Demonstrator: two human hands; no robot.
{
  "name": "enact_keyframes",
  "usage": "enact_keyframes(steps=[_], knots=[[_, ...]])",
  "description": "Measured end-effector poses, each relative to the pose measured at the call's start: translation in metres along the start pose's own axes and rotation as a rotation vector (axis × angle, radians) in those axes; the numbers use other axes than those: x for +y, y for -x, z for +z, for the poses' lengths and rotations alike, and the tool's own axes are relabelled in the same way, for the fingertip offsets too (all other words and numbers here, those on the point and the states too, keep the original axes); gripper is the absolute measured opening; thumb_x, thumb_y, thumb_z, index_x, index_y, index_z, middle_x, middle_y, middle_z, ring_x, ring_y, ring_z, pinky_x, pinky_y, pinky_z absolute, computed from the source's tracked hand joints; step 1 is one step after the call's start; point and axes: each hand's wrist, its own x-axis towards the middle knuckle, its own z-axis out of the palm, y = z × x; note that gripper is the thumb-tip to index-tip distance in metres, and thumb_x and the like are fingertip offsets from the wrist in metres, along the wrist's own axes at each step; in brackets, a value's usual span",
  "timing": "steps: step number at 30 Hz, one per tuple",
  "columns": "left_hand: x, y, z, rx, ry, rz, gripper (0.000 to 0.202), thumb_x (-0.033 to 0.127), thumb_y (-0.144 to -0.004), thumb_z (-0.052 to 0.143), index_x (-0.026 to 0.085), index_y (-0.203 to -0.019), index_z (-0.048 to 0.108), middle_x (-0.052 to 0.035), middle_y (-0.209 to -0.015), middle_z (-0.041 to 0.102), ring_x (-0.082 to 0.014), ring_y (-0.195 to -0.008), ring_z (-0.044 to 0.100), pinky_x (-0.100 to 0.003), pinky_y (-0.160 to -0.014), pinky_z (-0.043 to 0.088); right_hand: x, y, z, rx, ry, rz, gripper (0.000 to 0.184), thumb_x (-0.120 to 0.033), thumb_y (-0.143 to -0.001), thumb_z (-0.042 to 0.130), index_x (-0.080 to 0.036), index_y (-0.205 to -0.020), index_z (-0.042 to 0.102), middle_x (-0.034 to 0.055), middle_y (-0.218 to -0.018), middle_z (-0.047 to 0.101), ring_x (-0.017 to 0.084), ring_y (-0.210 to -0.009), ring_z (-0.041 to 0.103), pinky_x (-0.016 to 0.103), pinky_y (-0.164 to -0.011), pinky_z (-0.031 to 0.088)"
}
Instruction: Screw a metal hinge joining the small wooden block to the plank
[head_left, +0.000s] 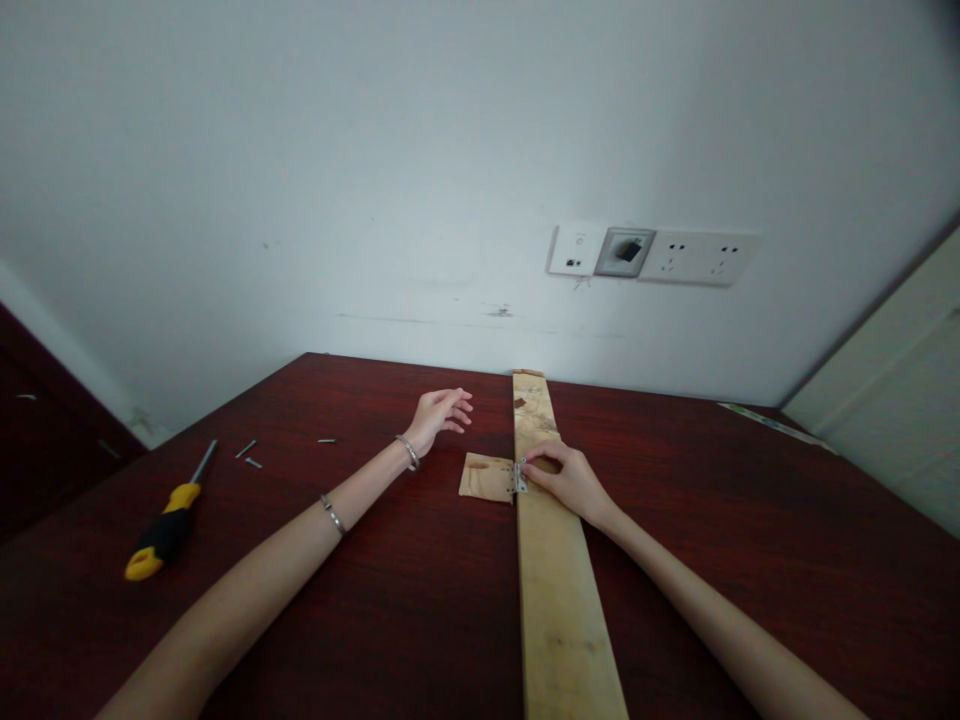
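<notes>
A long pale wooden board (564, 590) runs away from me across the dark red table. Against its left edge lies a small wooden piece (484, 478), with a metal hinge (519, 480) spanning the joint. The thumb and forefinger of my right hand (566, 478) are pinched together at the hinge's right leaf. Whatever small thing sits between those fingertips is too small to make out. My left hand (442, 415) hovers empty to the left of the board, beyond the small piece, its fingers loosely apart.
On the left of the table (360, 620) lies a yellow and black screwdriver (169, 525), its tip pointing away from me. Loose screws (253, 462) are scattered beside it. A white wall with sockets (697, 257) rises behind the table. A thin strip (780, 427) lies at the right rear edge.
</notes>
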Motion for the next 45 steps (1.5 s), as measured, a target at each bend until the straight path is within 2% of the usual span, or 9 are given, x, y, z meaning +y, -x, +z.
enact_keyframes(steps=[8,12,19,27,30,33,35,41,45], knots=[[-0.001,0.000,0.000,-0.016,-0.005,-0.006,0.030,0.036,-0.084,0.062,0.008,-0.094,0.065,-0.0077,-0.079,0.064,-0.0121,-0.059,0.063,-0.020,-0.047,0.050,-0.001,0.000,-0.002,-0.018,-0.028,0.012,0.014,-0.030,-0.075,0.066,-0.020,-0.086,0.068,0.0047,-0.092,0.072,0.021,-0.088,0.066,0.036,-0.086,0.048],[-0.003,-0.002,-0.001,-0.011,-0.018,-0.016,0.031,0.037,-0.084,0.062,0.008,-0.094,0.065,-0.0076,-0.079,0.064,-0.0122,-0.059,0.063,-0.020,-0.046,0.050,0.001,-0.001,-0.003,-0.004,-0.137,0.072,0.021,-0.034,-0.078,0.063,-0.020,-0.092,0.069,0.0060,-0.099,0.072,0.023,-0.094,0.065,0.038,-0.090,0.047],[-0.003,-0.004,-0.001,-0.037,-0.083,0.007,0.027,0.034,-0.085,0.061,0.009,-0.094,0.065,-0.0069,-0.079,0.064,-0.0117,-0.059,0.063,-0.019,-0.046,0.050,0.000,0.003,0.001,0.118,-0.245,0.130,0.027,-0.042,-0.083,0.056,-0.019,-0.091,0.068,0.0075,-0.096,0.072,0.025,-0.092,0.066,0.038,-0.086,0.049],[-0.005,0.001,0.008,-0.204,-0.411,0.077,0.019,0.023,-0.081,0.059,0.009,-0.091,0.067,-0.0067,-0.078,0.066,-0.0120,-0.062,0.063,-0.017,-0.045,0.047,0.004,0.009,0.004,0.210,-0.108,-0.003,0.026,-0.040,-0.086,0.053,-0.019,-0.087,0.067,0.0085,-0.095,0.070,0.025,-0.092,0.064,0.038,-0.084,0.048],[-0.002,0.008,0.001,-0.301,-0.649,0.191,0.016,0.021,-0.080,0.059,0.010,-0.085,0.070,-0.0056,-0.075,0.068,-0.0132,-0.066,0.063,-0.019,-0.053,0.048,0.006,0.011,0.002,0.243,-0.083,-0.047,0.025,-0.040,-0.086,0.053,-0.019,-0.082,0.067,0.0080,-0.090,0.068,0.024,-0.087,0.063,0.037,-0.081,0.048],[0.009,0.015,-0.021,-0.328,-0.973,0.316,0.015,0.019,-0.080,0.058,0.012,-0.083,0.071,-0.0043,-0.082,0.071,-0.0133,-0.074,0.064,-0.021,-0.068,0.049,0.008,0.012,0.002,0.246,-0.075,-0.052,0.024,-0.039,-0.086,0.053,-0.020,-0.080,0.067,0.0074,-0.088,0.068,0.023,-0.086,0.063,0.036,-0.080,0.047],[0.020,0.017,-0.044,-0.318,-1.226,0.309,0.016,0.018,-0.081,0.056,0.014,-0.085,0.071,-0.0033,-0.087,0.072,-0.0131,-0.079,0.064,-0.020,-0.073,0.047,0.011,0.012,0.002,0.249,-0.079,-0.042,0.024,-0.039,-0.085,0.054,-0.020,-0.079,0.067,0.0070,-0.088,0.068,0.023,-0.086,0.063,0.036,-0.079,0.047],[0.053,0.029,-0.133,-0.248,-1.555,0.177,0.012,0.014,-0.072,0.057,0.016,-0.076,0.069,-0.0060,-0.087,0.068,-0.0193,-0.082,0.061,-0.023,-0.066,0.042,0.013,0.012,0.003,0.250,-0.108,0.016,0.025,-0.040,-0.081,0.056,-0.020,-0.076,0.069,0.0068,-0.087,0.070,0.025,-0.086,0.064,0.037,-0.080,0.048],[0.064,0.042,-0.183,-0.243,-1.670,0.057,0.010,0.014,-0.068,0.059,0.016,-0.074,0.067,-0.0048,-0.081,0.066,-0.0172,-0.074,0.060,-0.022,-0.060,0.038,0.014,0.011,0.004,0.239,-0.145,0.063,0.024,-0.041,-0.078,0.057,-0.020,-0.074,0.069,0.0066,-0.086,0.071,0.025,-0.085,0.065,0.038,-0.080,0.049]])
